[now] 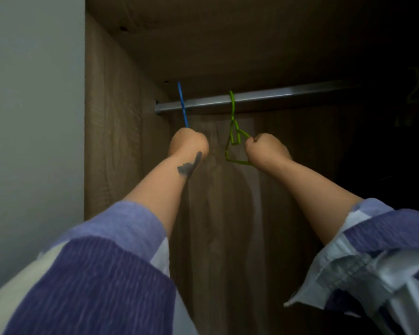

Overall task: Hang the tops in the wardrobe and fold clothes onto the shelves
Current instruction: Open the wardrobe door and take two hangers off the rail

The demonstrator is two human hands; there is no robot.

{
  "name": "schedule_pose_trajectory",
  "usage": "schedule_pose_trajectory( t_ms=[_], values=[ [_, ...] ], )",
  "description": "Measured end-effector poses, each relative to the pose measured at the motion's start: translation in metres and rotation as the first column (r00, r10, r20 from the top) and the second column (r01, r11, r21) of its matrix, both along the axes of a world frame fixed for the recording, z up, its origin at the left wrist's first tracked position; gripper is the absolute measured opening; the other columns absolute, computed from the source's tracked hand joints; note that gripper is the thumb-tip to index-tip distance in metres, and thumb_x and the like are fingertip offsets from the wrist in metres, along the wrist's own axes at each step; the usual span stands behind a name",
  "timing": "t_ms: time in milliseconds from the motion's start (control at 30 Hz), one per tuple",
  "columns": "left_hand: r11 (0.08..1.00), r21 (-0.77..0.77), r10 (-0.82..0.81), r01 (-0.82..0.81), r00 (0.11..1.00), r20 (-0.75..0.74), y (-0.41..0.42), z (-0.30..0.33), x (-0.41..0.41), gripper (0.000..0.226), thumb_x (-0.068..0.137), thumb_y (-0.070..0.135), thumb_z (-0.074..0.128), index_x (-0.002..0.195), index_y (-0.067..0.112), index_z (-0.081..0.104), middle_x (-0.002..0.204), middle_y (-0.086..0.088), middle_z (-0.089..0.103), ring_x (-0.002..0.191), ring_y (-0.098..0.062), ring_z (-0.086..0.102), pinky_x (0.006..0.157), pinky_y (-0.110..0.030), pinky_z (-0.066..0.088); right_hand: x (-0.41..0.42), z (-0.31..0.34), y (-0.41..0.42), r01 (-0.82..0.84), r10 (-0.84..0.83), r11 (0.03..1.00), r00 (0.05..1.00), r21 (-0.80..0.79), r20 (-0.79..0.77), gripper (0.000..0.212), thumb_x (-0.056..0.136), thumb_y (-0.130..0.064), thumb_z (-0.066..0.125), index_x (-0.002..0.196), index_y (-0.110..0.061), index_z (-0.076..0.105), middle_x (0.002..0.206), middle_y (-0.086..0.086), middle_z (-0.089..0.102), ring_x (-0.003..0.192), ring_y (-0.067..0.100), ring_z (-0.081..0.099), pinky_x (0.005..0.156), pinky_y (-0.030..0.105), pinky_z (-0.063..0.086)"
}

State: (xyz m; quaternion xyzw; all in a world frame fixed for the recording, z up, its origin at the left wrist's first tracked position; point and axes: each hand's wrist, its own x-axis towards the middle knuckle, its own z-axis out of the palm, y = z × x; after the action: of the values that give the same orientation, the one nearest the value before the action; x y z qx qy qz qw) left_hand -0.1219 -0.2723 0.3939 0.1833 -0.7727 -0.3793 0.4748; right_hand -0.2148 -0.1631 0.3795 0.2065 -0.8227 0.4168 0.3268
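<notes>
**Both hands on bare hangers at the rail**

Progress: early, by my reading. No tops or folded clothes in view. Blue hanger [183, 105] and green hanger [235, 134] sit on the rail [276, 95], both bare.

Grip: left hand [188, 146] fisted round the blue hanger's lower part. Right hand [266, 149] curled, pinching the green hanger's frame.
</notes>
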Motion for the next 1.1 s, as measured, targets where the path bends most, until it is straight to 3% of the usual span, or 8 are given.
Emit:
schedule_pose_trajectory(
  t_ms=[167, 467, 567, 700, 833, 933, 1000, 1100],
  values=[
    [0.997, 0.021, 0.069, -0.072, 0.992, 0.109, -0.003, -0.032, -0.005, 0.035, 0.1, 0.013, 0.036, 0.124, -0.006, 0.053, 0.13, -0.021, 0.055, 0.121, -0.036, 0.052, 0.095, -0.036, 0.042, 0.009, -0.01, -0.008, -0.015, 0.015, 1.0, 1.0, -0.008, 0.004, 0.038, 0.098, -0.035, 0.035, 0.113, -0.011, 0.06, 0.11, 0.012, 0.063, 0.095, 0.032, 0.058, 0.073, 0.031, 0.038],
    [0.988, 0.009, 0.147, -0.152, 0.967, 0.21, 0.019, -0.077, 0.017, 0.037, 0.102, 0.017, 0.035, 0.125, -0.006, 0.052, 0.13, -0.022, 0.054, 0.122, -0.037, 0.05, 0.096, -0.037, 0.04, 0.03, -0.027, -0.002, -0.198, 0.198, 0.964, 0.98, -0.177, -0.022, 0.034, 0.096, -0.027, 0.044, 0.121, -0.007, 0.059, 0.123, 0.018, 0.061, 0.116, 0.034, 0.056, 0.09, 0.034, 0.045],
    [0.989, 0.02, 0.14, -0.148, 0.967, 0.212, 0.042, -0.1, 0.034, 0.036, 0.1, 0.012, 0.034, 0.122, -0.009, 0.054, 0.126, -0.024, 0.056, 0.118, -0.038, 0.053, 0.093, -0.039, 0.043, 0.04, -0.036, 0.007, -0.309, 0.313, 0.909, 0.949, -0.279, -0.031, 0.045, 0.097, -0.028, 0.049, 0.134, -0.003, 0.046, 0.138, 0.018, 0.049, 0.129, 0.031, 0.044, 0.099, 0.032, 0.037],
    [0.968, 0.056, 0.224, -0.244, 0.945, 0.238, 0.078, -0.135, 0.058, 0.037, 0.1, 0.014, 0.032, 0.119, -0.009, 0.055, 0.124, -0.025, 0.057, 0.116, -0.038, 0.053, 0.09, -0.038, 0.044, 0.056, -0.059, 0.02, -0.363, 0.441, 0.841, 0.89, -0.402, 0.119, 0.071, 0.094, -0.032, 0.053, 0.149, -0.005, 0.017, 0.155, 0.014, 0.021, 0.14, 0.027, 0.03, 0.107, 0.03, 0.027],
    [0.936, 0.111, 0.286, -0.334, 0.905, 0.316, 0.112, -0.174, 0.08, 0.038, 0.101, 0.016, 0.032, 0.118, -0.009, 0.055, 0.122, -0.025, 0.058, 0.114, -0.038, 0.054, 0.088, -0.037, 0.044, 0.075, -0.1, 0.027, -0.454, 0.523, 0.849, 0.798, -0.27, 0.299, 0.051, 0.092, -0.03, 0.056, 0.132, 0.001, 0.048, 0.139, 0.018, 0.048, 0.127, 0.033, 0.047, 0.101, 0.036, 0.039],
    [0.904, 0.092, 0.349, -0.418, 0.844, 0.407, 0.14, -0.209, 0.099, 0.041, 0.103, 0.022, 0.03, 0.115, -0.006, 0.058, 0.119, -0.023, 0.061, 0.112, -0.035, 0.056, 0.076, -0.031, 0.039, 0.1, -0.138, 0.024, -0.659, 0.665, 0.725, 0.594, -0.2, 0.452, 0.047, 0.09, -0.032, 0.057, 0.118, 0.005, 0.06, 0.118, 0.021, 0.063, 0.11, 0.035, 0.06, 0.097, 0.042, 0.049],
    [0.891, 0.073, 0.37, -0.449, 0.809, 0.457, 0.159, -0.234, 0.116, 0.041, 0.103, 0.026, 0.029, 0.113, -0.002, 0.057, 0.117, -0.021, 0.061, 0.108, -0.034, 0.057, 0.073, -0.03, 0.037, 0.119, -0.162, 0.024, -0.711, 0.701, 0.668, 0.499, -0.222, 0.51, 0.044, 0.089, -0.033, 0.058, 0.112, 0.004, 0.064, 0.097, 0.017, 0.065, 0.09, 0.03, 0.063, 0.089, 0.042, 0.053],
    [0.875, 0.077, 0.383, -0.478, 0.78, 0.494, 0.181, -0.268, 0.145, 0.037, 0.102, 0.027, 0.03, 0.113, 0.0, 0.054, 0.118, -0.021, 0.06, 0.107, -0.036, 0.057, 0.082, -0.035, 0.044, 0.152, -0.191, 0.036, -0.745, 0.691, 0.634, 0.427, -0.206, 0.583, 0.034, 0.09, -0.027, 0.059, 0.102, 0.004, 0.064, 0.07, 0.011, 0.06, 0.061, 0.028, 0.06, 0.073, 0.041, 0.055]
  ],
)
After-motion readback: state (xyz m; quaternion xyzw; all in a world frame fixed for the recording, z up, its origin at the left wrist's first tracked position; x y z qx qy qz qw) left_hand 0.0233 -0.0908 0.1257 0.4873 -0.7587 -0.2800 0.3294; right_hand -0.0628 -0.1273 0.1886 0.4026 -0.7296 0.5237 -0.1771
